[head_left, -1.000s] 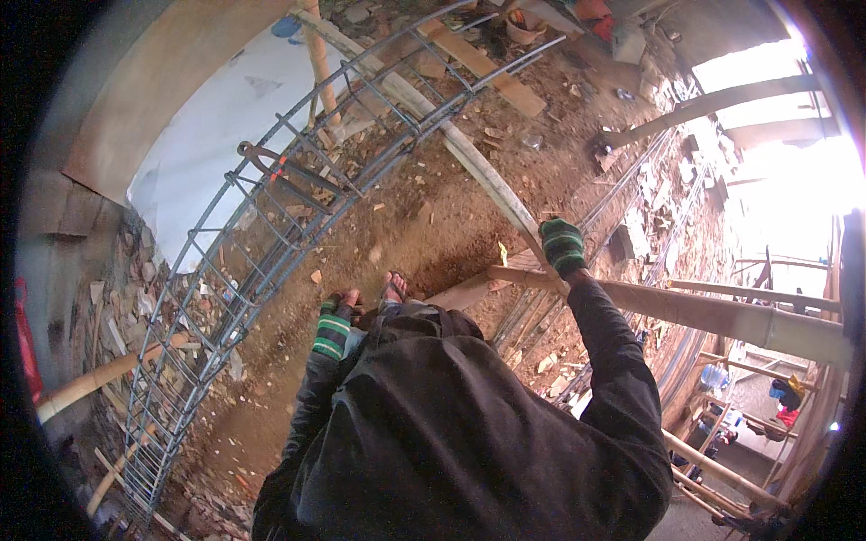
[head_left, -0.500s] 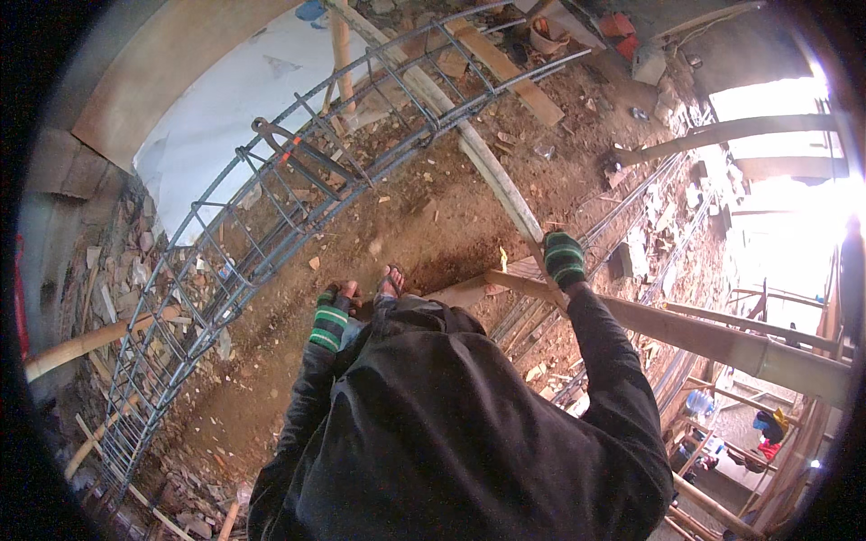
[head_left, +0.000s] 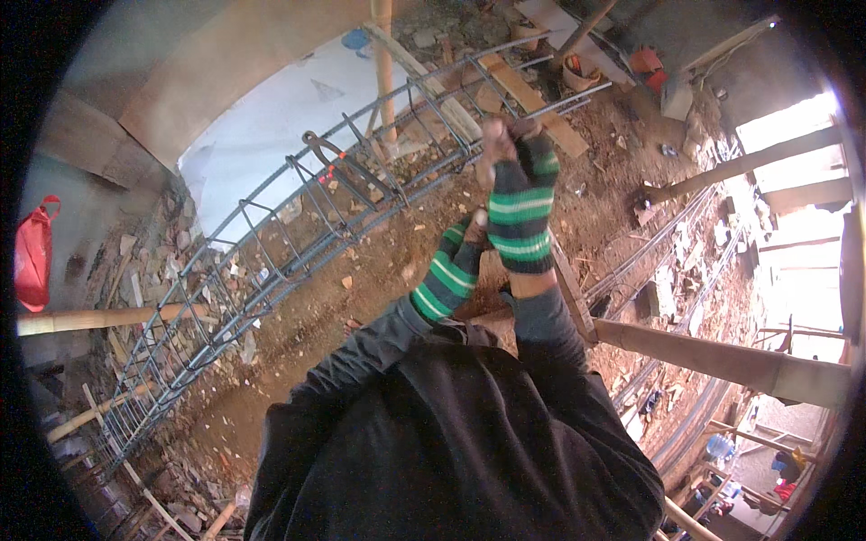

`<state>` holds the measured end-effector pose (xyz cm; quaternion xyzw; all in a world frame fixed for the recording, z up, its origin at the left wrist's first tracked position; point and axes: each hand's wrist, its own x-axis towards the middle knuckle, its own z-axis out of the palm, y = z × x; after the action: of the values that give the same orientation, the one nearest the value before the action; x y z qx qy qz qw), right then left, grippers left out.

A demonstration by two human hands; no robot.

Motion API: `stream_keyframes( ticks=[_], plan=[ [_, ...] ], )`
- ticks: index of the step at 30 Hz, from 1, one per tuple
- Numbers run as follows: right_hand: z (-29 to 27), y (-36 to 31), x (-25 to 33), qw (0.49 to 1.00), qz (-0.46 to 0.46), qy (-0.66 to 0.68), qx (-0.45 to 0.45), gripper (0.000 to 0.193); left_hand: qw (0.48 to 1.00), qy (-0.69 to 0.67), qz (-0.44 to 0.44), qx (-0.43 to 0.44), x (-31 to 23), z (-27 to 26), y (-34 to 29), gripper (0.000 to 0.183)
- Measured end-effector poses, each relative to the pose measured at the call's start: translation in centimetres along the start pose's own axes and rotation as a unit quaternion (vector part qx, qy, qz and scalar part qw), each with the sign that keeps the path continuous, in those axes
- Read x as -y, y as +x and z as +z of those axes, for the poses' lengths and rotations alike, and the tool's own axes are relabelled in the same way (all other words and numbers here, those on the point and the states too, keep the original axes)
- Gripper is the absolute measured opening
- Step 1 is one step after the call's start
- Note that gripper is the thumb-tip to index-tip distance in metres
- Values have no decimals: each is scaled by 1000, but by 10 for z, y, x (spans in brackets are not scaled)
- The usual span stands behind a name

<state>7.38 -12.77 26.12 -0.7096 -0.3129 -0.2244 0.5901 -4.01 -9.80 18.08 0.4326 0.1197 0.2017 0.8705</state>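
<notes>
Both my hands wear green-and-black striped knit gloves with bare fingertips and are raised in front of me. My right hand [head_left: 516, 167] reaches forward over the end of a pale wooden strip [head_left: 456, 119]; its fingers are smeared by motion. Close against the right glove is my left hand [head_left: 460, 248], its thumb showing and the other fingers hidden. Beyond them a long rebar cage [head_left: 298, 261] of bars and square stirrups runs from lower left to upper right. Dark-handled pincers [head_left: 352, 171] with orange marks lie on it. I cannot make out anything held in either hand.
A wooden beam [head_left: 713, 361] extends to the right at my side. A short plank [head_left: 541, 108] crosses the cage's far end, near a bucket [head_left: 577, 74]. At the left hang a red bag [head_left: 34, 257] and a bamboo pole [head_left: 108, 318]. Rubble covers the dirt.
My right hand has left the wooden strip's near end and moved forward and left. My left hand has risen forward and right to meet it. The view has shifted slightly.
</notes>
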Motion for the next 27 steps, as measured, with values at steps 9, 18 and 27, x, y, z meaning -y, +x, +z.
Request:
stream_keyframes(
  ticks=[9, 18, 27],
  plan=[
    [33, 72, -20, 798, 293, 473, -229, 11, 989, 102, -72, 85, -44, -30, -6, 31],
    [69, 110, -51, 871, 243, 389, -173, 22, 983, 98, -45, 147, -60, -64, -38, 29],
    [95, 115, -68, 814, 149, 562, 2, 42, 937, 334, -60, 82, -104, -101, -60, 31]
  ],
)
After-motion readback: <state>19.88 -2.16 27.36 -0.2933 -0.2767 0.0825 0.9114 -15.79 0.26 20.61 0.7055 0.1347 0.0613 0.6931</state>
